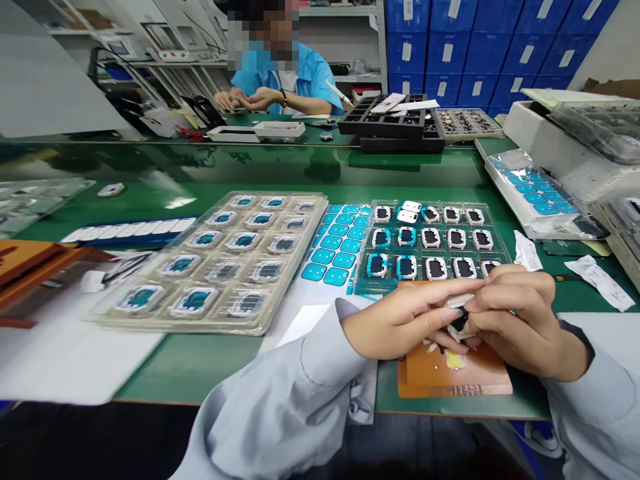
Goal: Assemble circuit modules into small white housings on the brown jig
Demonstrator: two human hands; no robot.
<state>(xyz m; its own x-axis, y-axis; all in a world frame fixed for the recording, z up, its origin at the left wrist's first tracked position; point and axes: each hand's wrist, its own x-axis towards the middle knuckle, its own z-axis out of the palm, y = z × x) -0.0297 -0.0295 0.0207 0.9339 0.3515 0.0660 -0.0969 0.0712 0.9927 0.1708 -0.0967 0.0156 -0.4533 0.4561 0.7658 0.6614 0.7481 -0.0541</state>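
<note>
Both hands meet over an orange plate at the table's front right. My left hand and my right hand are closed around a small white-rimmed housing with a black part, which the fingers largely cover. A yellow patch shows on the plate just beneath them. Behind the hands lies a clear plastic tray of similar white-and-black housings, some with blue film. Two small white cards rest on its back rows. Beside this tray is a sheet of blue rounded stickers.
A larger tray of housings lies left of the sticker sheet. White papers and bagged blue stickers are at the right. An orange fixture stands far left. Across the table, a co-worker in blue sits near black trays.
</note>
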